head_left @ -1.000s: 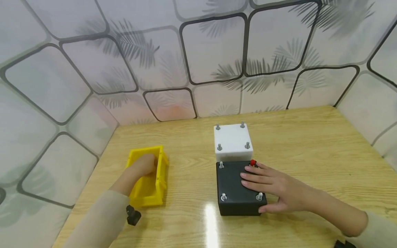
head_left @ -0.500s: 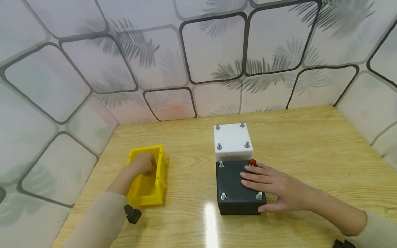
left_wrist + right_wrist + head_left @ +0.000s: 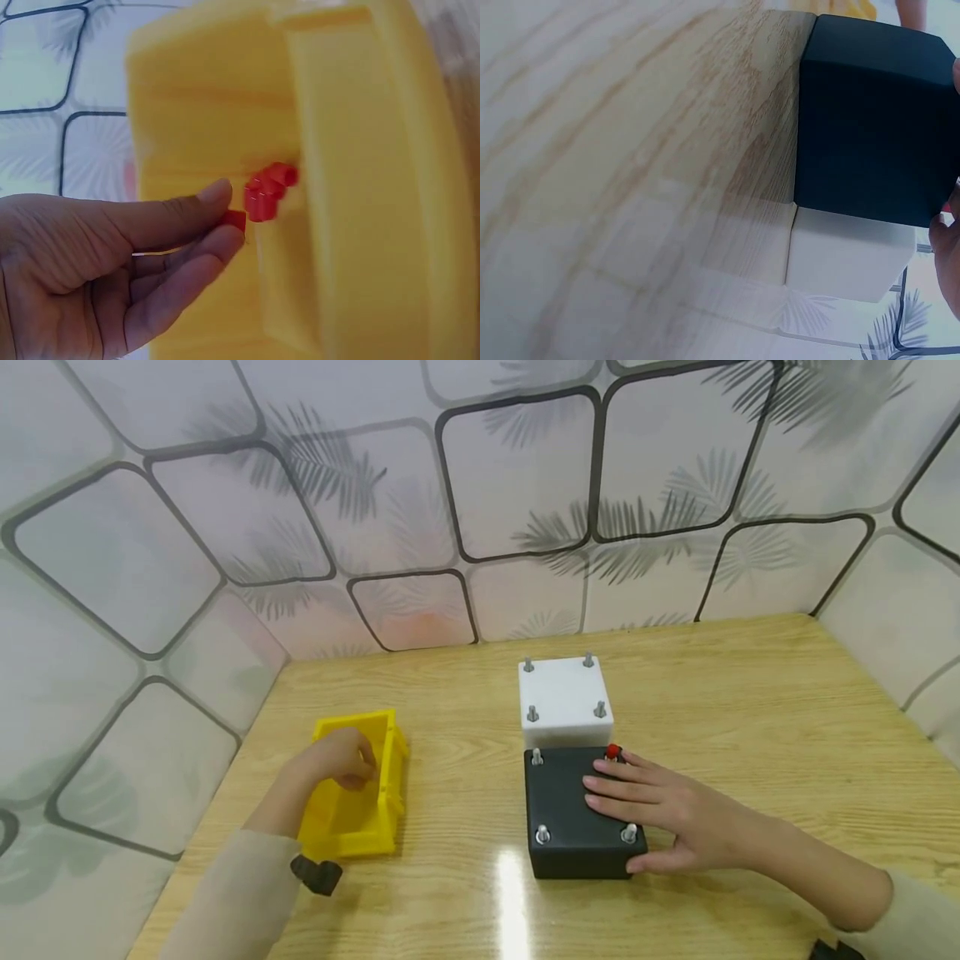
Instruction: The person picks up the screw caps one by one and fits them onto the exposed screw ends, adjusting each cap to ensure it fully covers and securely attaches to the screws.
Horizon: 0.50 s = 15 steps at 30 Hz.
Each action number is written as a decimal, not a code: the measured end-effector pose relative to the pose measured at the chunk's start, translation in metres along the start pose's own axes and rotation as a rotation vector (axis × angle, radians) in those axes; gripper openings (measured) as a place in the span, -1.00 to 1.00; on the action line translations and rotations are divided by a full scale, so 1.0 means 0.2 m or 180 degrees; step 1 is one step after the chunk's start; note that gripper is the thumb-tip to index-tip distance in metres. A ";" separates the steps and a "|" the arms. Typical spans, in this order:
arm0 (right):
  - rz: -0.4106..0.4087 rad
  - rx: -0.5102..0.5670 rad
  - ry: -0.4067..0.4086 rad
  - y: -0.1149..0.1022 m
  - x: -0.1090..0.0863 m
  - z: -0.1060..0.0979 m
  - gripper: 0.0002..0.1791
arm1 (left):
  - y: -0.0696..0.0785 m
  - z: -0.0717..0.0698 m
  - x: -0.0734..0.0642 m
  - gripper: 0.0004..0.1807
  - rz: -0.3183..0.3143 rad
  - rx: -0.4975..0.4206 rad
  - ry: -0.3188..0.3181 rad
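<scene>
Inside the yellow bin [image 3: 352, 843], my left hand [image 3: 343, 755] pinches a small red cap [image 3: 235, 219] between thumb and fingertips, seen in the left wrist view. Several more red caps [image 3: 266, 193] lie in a cluster in the bin beyond the fingertips. My right hand [image 3: 678, 814] rests on the black box [image 3: 558, 793], straight fingers spread over its top and thumb at its near right edge. Bolts stand at the box's corners. A red cap [image 3: 612, 751] sits on the far right bolt, beside my fingers; the other visible bolts are bare metal.
Directly behind the black box stands a white box [image 3: 562, 689] with bare bolts at its corners. Both are on a wooden table [image 3: 457, 760], with patterned walls [image 3: 517, 477] at the back and sides. Light glares off the table's front.
My left hand has lifted slightly and drawn back a little within the bin, so its fingertips now show. The right hand and both boxes have stayed in place.
</scene>
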State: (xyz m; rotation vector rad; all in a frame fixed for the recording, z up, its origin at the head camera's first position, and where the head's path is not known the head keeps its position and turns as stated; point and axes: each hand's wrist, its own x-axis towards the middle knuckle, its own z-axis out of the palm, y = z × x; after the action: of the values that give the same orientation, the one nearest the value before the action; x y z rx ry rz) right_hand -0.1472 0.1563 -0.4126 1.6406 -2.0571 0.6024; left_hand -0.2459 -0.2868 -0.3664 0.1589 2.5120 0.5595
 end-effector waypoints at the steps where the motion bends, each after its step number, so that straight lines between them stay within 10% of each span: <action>1: -0.0003 0.0008 0.0000 0.00 0.00 0.00 -0.21 | 0.01 0.00 -0.01 -0.87 -0.0009 0.0010 0.0013; 15: 0.0010 0.0034 0.0004 0.00 0.01 -0.01 -0.22 | 0.04 -0.07 -0.09 -0.94 -0.0032 0.0103 -0.0050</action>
State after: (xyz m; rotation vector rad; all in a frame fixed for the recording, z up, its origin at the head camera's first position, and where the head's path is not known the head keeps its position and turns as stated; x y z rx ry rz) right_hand -0.1472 0.1558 -0.4107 1.6427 -2.0595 0.6163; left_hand -0.2387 -0.2886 -0.3427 0.1619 2.5062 0.5116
